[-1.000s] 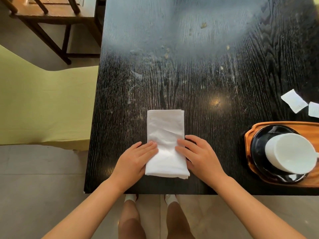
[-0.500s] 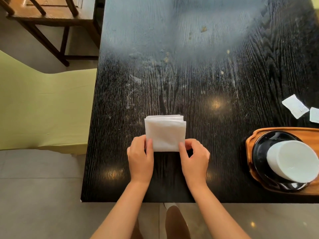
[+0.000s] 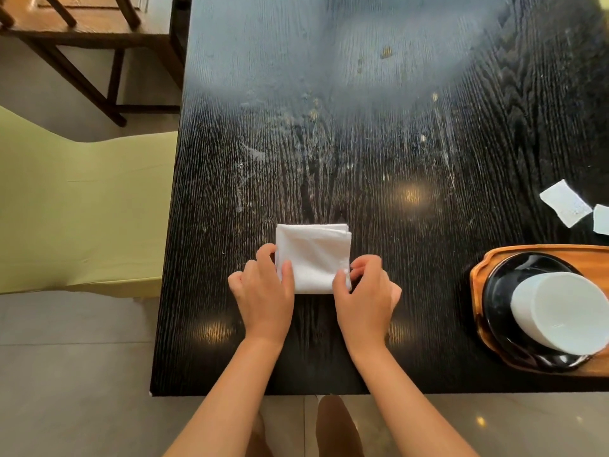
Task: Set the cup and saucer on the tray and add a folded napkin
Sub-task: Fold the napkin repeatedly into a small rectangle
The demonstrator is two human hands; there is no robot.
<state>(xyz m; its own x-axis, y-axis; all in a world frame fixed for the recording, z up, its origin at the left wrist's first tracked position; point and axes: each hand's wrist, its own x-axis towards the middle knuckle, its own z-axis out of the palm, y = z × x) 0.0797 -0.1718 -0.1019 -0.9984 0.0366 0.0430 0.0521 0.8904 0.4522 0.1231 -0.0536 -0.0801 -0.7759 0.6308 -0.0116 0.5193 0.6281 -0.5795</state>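
Since a second ago the long white strip has been doubled over on itself, and the napkin (image 3: pixel 313 258) now lies as a small square near the front edge of the black table (image 3: pixel 362 143), its layered edges showing along the far side. Both hands have shifted from lying flat on the cloth to pinching it. The left hand (image 3: pixel 265 291) has its thumb on top of the napkin's near left corner with the fingers curled at the left edge. The right hand (image 3: pixel 365 295) pinches the near right corner the same way, thumb over the cloth and fingers bent beside it.

Well off to the right, the wooden tray (image 3: pixel 478 291) sits at the table's front right and is cut off by the frame edge. On it rests the black saucer (image 3: pixel 497 291), glossy and dark, and on the saucer stands the white cup (image 3: pixel 560 311), seen from above; its inside looks plain white, and I cannot tell whether it holds anything. The napkin is apart from the tray, on the bare table.

Just beyond the tray lie two small white paper scraps (image 3: pixel 565 202); no writing on them can be read. A green seat cover (image 3: pixel 82 209) is beside the table's left edge, with a wooden chair (image 3: pixel 92 24) behind it.
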